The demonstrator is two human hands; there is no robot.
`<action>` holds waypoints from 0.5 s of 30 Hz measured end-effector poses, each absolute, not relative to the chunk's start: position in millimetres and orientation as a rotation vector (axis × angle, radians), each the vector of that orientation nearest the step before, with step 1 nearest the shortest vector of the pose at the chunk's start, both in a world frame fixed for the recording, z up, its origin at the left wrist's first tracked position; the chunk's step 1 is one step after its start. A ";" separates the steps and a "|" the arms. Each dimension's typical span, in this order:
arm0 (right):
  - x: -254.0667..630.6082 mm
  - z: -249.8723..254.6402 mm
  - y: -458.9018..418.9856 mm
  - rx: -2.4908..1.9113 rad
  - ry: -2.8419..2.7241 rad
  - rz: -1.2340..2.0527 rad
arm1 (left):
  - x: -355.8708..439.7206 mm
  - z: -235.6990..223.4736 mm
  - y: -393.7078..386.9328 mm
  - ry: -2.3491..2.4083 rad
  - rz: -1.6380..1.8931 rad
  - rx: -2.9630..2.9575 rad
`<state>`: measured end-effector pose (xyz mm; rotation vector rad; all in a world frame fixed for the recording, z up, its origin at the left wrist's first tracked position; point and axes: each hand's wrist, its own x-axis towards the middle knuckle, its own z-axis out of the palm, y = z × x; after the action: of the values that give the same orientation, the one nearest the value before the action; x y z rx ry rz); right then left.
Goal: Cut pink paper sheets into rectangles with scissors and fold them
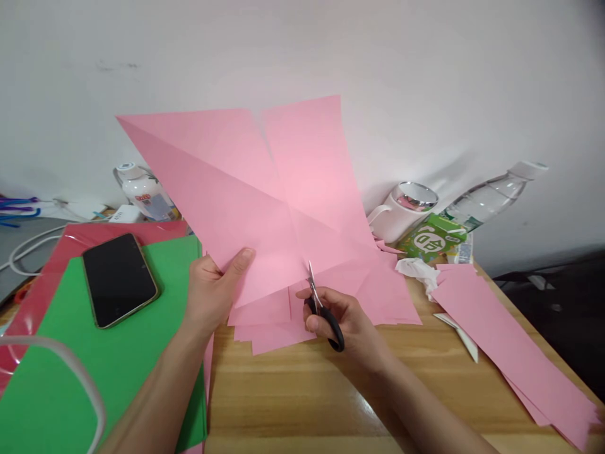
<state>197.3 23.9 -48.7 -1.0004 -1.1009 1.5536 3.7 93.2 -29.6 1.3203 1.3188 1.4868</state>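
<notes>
My left hand (217, 290) grips the lower left edge of a large pink paper sheet (222, 189), its thumb on the front face. Diagonal and vertical creases run across the sheet, and a slit or fold opens at its top edge. Black-handled scissors (326, 312) sit in my right hand (345, 318), fingers wrapped around the handles. The blades point up at the sheet's lower edge and look nearly closed. Whether they touch the paper I cannot tell. Below the sheet, more pink paper pieces (278, 334) lie on the wooden table (278, 397).
At left, a black phone (120, 277) rests on green paper (142, 347). Behind are a small bottle (142, 189) and white cable (33, 246). To the right stand a mug (397, 211), green packet (432, 236), tilted clear bottle (491, 198), crumpled tissue (420, 271) and pink strips (510, 340).
</notes>
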 end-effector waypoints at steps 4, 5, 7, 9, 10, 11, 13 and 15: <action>197.6 -45.9 25.0 -1.045 -1.130 1.558 | 4.2 -27.4 91.6 1.364 1.453 1.345; 197.6 -45.4 25.4 -1.052 -1.135 1.559 | 4.5 -27.1 91.3 1.369 1.452 1.350; 197.5 -44.8 25.7 -1.049 -1.133 1.557 | 5.3 -26.9 91.2 1.369 1.452 1.358; 197.2 -44.5 25.6 -1.037 -1.119 1.549 | 5.8 -27.1 91.2 1.357 1.449 1.359; 197.1 -44.5 25.5 -1.034 -1.114 1.546 | 5.9 -27.2 91.3 1.347 1.450 1.356; 197.1 -44.5 25.4 -1.033 -1.115 1.545 | 6.0 -27.3 91.3 1.337 1.451 1.351; 197.3 -44.7 25.2 -1.037 -1.123 1.542 | 5.8 -27.5 91.3 1.321 1.452 1.340; 197.8 -45.1 25.3 -1.039 -1.130 1.543 | 5.6 -27.9 91.4 1.314 1.451 1.334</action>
<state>197.8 25.3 -45.1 -1.0388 -1.1298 1.5428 5.6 91.4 -27.9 1.3342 1.3142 1.4509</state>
